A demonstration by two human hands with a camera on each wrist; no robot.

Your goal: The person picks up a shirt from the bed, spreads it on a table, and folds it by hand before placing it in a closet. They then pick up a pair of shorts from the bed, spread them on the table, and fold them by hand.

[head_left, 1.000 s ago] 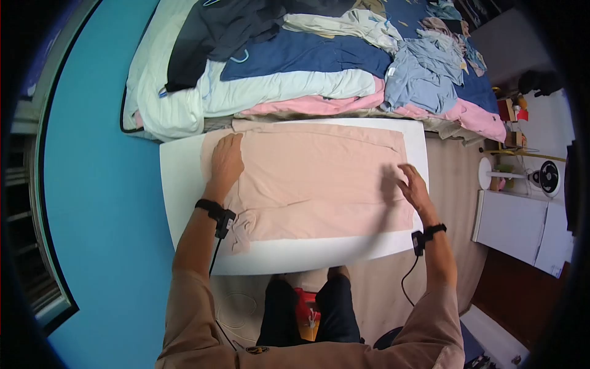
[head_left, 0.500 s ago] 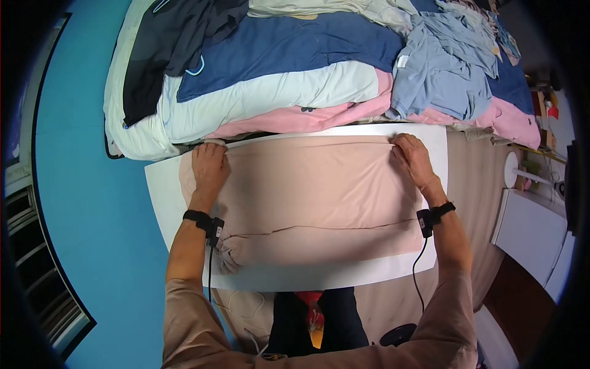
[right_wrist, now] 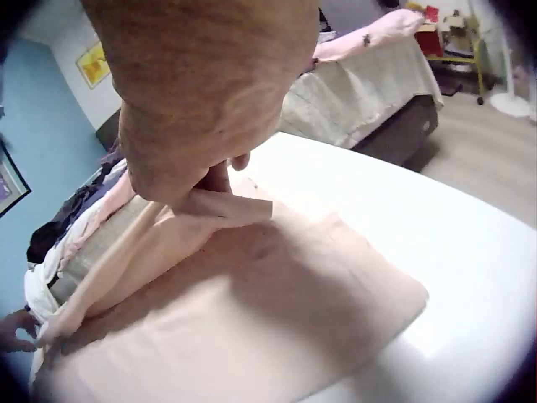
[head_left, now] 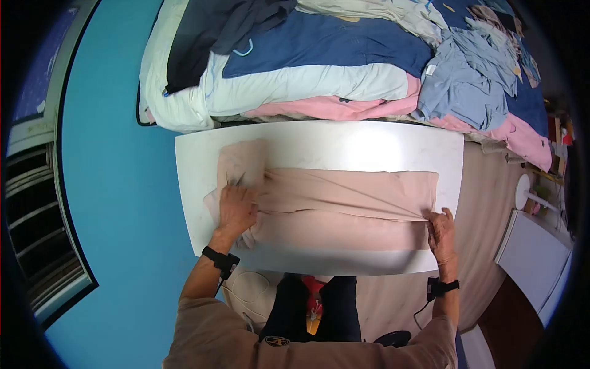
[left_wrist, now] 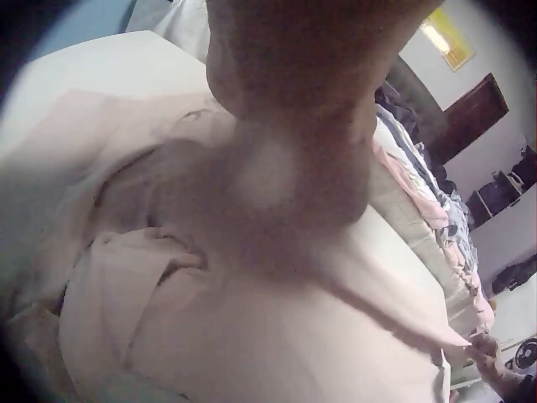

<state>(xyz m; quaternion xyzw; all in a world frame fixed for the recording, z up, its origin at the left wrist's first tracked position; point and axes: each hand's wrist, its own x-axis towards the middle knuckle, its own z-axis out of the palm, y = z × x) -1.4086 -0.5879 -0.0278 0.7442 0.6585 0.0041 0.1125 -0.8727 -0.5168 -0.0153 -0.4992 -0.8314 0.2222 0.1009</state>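
Peach-coloured cotton garment [head_left: 344, 206] lay spread along the white desk [head_left: 319, 138], folded lengthwise, its upper layer drawn down over the lower one toward the person. Left hand [head_left: 235, 209] rested on the garment's left end, fingers [head_left: 236, 192] bent and bunching the cloth beneath them; a loose flap of the same fabric stuck out beyond those fingers toward the far edge of the desk. In the left wrist view the hand [left_wrist: 289, 159] filled most of the frame, blurred, with wrinkled cloth gathered under it.

Right hand [head_left: 441, 235] sat at the garment's right end, close to the desk's near-right corner. In the right wrist view its fingers [right_wrist: 214, 180] pinched the folded edge of the top layer, lifting it clear of the layer below; the cloth stretched taut from that pinch across to the left hand. Below the right fingers the lower layer lay flat on the desk.

Beyond both hands, past the far edge of the desk, a bed [head_left: 166, 104] carried a heap of clothes [head_left: 344, 55]: navy, pale mint, pink and light blue pieces, stacked and rumpled. A black strap [head_left: 219, 258] circled the left wrist.
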